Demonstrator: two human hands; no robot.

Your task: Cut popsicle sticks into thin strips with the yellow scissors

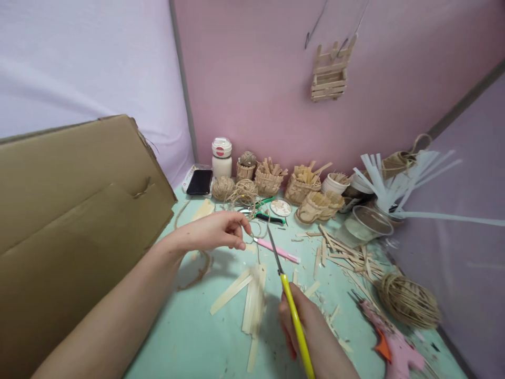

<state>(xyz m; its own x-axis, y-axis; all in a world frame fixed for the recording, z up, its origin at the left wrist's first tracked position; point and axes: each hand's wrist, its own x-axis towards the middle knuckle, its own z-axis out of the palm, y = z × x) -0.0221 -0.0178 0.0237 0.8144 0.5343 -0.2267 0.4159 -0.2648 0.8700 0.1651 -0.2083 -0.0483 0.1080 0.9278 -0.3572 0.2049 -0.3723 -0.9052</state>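
Note:
My right hand (302,321) is wrapped round yellow-handled scissors (292,310), whose dark blades point up and away, close together. To its left, my left hand (226,230) hangs over the table with bent fingers, thumb and fingertips apart; nothing clearly shows between them. Just right of its fingertips lies a pink craft knife (278,250). Below the knife, flat pale wooden strips (252,305) lie on the table, with a thin piece of twine running up from their top end. Loops of twine (245,192) and green-handled pliers (270,217) are beyond my left hand.
A large cardboard box (79,210) stands at the left. Along the back are a white bottle (221,160) and baskets of sticks (302,184). At the right are a plastic cup (365,225), a twine ball (408,300) and a pink glue gun (394,342). Loose sticks (347,252) lie nearby.

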